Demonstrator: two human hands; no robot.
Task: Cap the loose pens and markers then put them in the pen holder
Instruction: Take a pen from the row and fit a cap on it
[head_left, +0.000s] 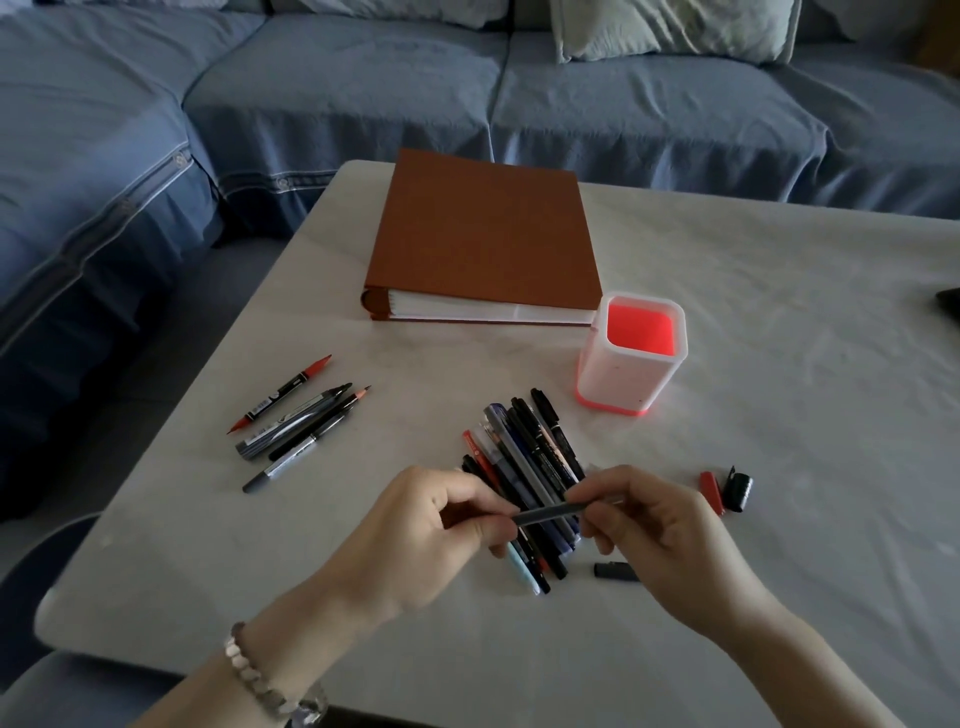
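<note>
Both hands hold one grey pen (548, 514) level above a pile of pens and markers (524, 467) near the table's front. My left hand (431, 530) pinches its left end and my right hand (660, 540) pinches its right end. A white pen holder (631, 364) with a red inside stands upright behind the pile, nothing showing above its rim. Several uncapped markers (296, 421) lie in a loose row to the left. Loose caps lie on the table: a red one (710, 491), a black one (738, 491) and another black one (615, 571).
A closed brown binder (483, 234) lies flat at the back of the white table (805, 467), just behind the holder. A blue sofa (311, 104) wraps round the table's far and left sides. A dark object (948, 306) pokes in at the right edge.
</note>
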